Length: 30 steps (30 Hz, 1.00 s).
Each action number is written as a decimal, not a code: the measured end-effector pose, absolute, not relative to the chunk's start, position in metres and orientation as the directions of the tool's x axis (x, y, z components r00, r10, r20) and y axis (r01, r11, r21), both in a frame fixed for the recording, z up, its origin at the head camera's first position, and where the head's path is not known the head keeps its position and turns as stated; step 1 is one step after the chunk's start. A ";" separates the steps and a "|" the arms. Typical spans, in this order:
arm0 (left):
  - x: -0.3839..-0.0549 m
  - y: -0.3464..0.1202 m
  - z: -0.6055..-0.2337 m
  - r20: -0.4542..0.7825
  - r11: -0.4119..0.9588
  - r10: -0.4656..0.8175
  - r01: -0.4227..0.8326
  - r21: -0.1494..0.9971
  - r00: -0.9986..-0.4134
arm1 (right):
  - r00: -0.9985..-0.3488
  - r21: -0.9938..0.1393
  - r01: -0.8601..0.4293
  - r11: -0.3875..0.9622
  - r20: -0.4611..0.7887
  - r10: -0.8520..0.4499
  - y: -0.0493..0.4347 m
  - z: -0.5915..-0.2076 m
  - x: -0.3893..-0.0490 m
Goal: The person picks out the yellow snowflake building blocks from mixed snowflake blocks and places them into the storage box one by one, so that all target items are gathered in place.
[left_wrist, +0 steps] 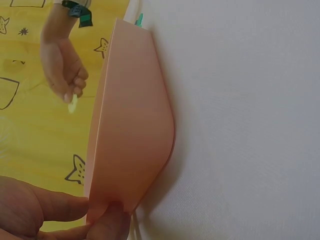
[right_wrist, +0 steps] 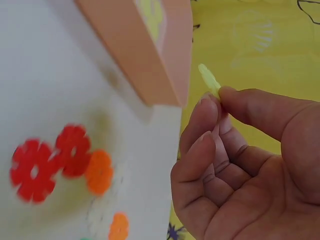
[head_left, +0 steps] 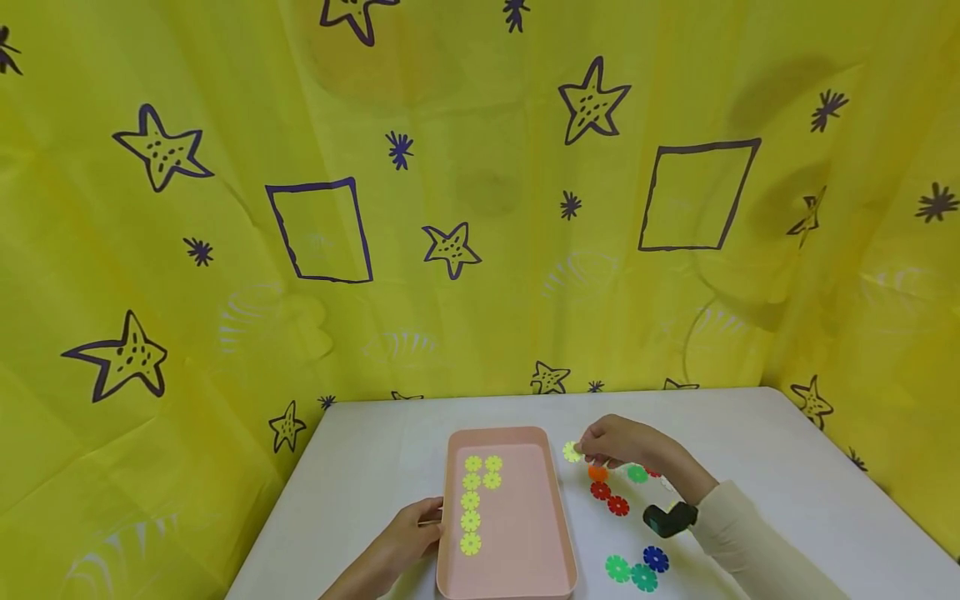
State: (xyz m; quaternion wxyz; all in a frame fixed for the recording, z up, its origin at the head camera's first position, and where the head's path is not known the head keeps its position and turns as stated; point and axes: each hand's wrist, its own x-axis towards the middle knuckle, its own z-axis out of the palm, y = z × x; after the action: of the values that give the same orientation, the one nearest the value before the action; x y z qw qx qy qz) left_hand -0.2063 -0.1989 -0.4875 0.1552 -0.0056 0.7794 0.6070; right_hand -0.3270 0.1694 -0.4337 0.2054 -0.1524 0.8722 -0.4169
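My left hand (head_left: 414, 527) grips the left wall of a shallow pink tray (head_left: 527, 525), its fingertips at the rim in the left wrist view. Several yellow-green snowflake discs (head_left: 470, 501) lie inside along the tray's left side, in one column with two more beside its upper end. Just past the tray's right edge, my right hand (head_left: 621, 440) is raised over the table. Thumb and forefinger pinch one yellow-green snowflake disc (right_wrist: 209, 79), turned nearly edge-on in the right wrist view.
Right of the tray, two red discs (right_wrist: 34, 171) and orange discs (right_wrist: 99, 172) lie under the right hand, with a green disc (head_left: 637, 473) close by. Nearer the front are green discs (head_left: 618, 568) and a blue disc (head_left: 656, 558). A yellow patterned curtain (head_left: 480, 200) hangs behind the white table (head_left: 375, 450).
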 end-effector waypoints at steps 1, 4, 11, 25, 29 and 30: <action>-0.206 -0.199 -0.488 -0.249 0.266 0.177 -0.197 0.944 -0.952 | -0.866 -0.792 -0.099 0.602 -0.230 -0.444 0.163 -0.432 -0.328; -0.206 -0.198 -0.487 -0.251 0.282 0.164 -0.199 0.939 -0.954 | -0.845 -0.795 -0.124 0.594 -0.229 -0.483 0.144 -0.428 -0.331; -0.204 -0.197 -0.486 -0.256 0.283 0.151 -0.206 0.937 -0.955 | -0.802 -0.769 -0.159 0.619 -0.265 -0.535 0.105 -0.424 -0.337; -0.207 -0.197 -0.487 -0.269 0.289 0.138 -0.221 0.931 -0.953 | -0.757 -0.701 -0.194 0.686 -0.338 -0.560 0.045 -0.437 -0.332; -0.206 -0.197 -0.487 -0.264 0.286 0.143 -0.216 0.934 -0.954 | -0.757 -0.649 -0.201 0.734 -0.373 -0.537 0.031 -0.442 -0.329; -0.206 -0.197 -0.487 -0.265 0.285 0.143 -0.216 0.934 -0.954 | -0.762 -0.634 -0.201 0.747 -0.378 -0.526 0.029 -0.443 -0.328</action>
State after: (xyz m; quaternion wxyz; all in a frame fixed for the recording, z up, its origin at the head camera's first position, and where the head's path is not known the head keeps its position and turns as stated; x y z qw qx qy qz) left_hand -0.2063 -0.1971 -0.4872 0.1505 -0.0232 0.7874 0.5973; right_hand -0.3281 0.0285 -0.4430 0.2786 -0.2038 0.8920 -0.2917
